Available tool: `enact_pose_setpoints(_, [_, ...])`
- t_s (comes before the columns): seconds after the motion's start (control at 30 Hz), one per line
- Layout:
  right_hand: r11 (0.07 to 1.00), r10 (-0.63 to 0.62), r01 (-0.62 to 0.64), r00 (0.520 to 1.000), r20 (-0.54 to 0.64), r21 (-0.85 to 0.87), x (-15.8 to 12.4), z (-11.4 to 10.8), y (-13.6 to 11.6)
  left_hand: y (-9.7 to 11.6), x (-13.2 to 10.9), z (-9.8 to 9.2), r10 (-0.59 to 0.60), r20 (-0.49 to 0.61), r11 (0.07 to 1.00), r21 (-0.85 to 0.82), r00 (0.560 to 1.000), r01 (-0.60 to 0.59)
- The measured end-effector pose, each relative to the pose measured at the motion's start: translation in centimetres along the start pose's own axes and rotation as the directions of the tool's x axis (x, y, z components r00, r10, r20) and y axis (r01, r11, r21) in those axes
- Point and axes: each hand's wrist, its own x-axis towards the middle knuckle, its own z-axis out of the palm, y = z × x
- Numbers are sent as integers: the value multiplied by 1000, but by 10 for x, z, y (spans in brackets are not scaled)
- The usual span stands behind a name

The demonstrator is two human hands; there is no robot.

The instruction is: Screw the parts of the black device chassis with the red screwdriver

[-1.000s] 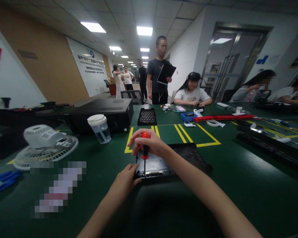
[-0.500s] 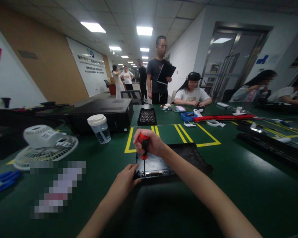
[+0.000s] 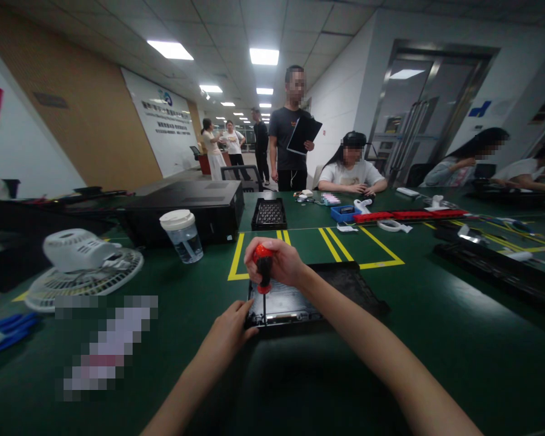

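Observation:
My right hand (image 3: 279, 260) is wrapped round the red and black handle of a screwdriver (image 3: 264, 269). The screwdriver stands nearly upright, its thin shaft reaching down to the near left corner of a flat black plastic panel (image 3: 345, 284). Whether the tip sits in a screw is too small to tell. At that same corner my left hand (image 3: 231, 324) grips the panel's left edge, thumb along the near side and fingers along the left side. A shiny metallic-looking area covers the panel's left part, and my right forearm hides some of its middle.
On the green table (image 3: 186, 375) to the left are a white fan (image 3: 79, 260), a lidded cup (image 3: 181, 236) and blue gloves (image 3: 11, 333). A black case (image 3: 186, 209) stands behind the cup. Farther back lie a black tray (image 3: 269, 214) and a blue box (image 3: 344, 213). People are across the table.
My right hand has turned slightly on the screwdriver handle, showing more of its red top. The left hand and the panel stay where they were.

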Motion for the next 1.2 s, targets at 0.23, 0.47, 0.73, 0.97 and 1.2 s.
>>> enact_pose_setpoints(0.23, [1000,-6,6,1000,23,10,-2,-2,-1,-5,3,6,19,-16,1000,0,1000,-19])
enact_pose_setpoints(0.47, [999,-31,31,999,-8,-8,-3,-2,-1,-8,3,8,17,-19,1000,-2,1000,-17])
enact_pose_setpoints(0.73, [999,-17,17,1000,-5,-32,-6,-3,-4,-3,1,3,9,-3,1000,14,1000,-9])
enact_pose_setpoints(0.97, [998,8,-7,1000,3,-69,-7,-3,-7,-2,2,3,23,-14,1000,12,1000,-23])
enact_pose_setpoints(1.2, [992,-3,0,1000,-21,-129,-9,-7,-6,-3,2,5,8,-7,1000,11,1000,-8])
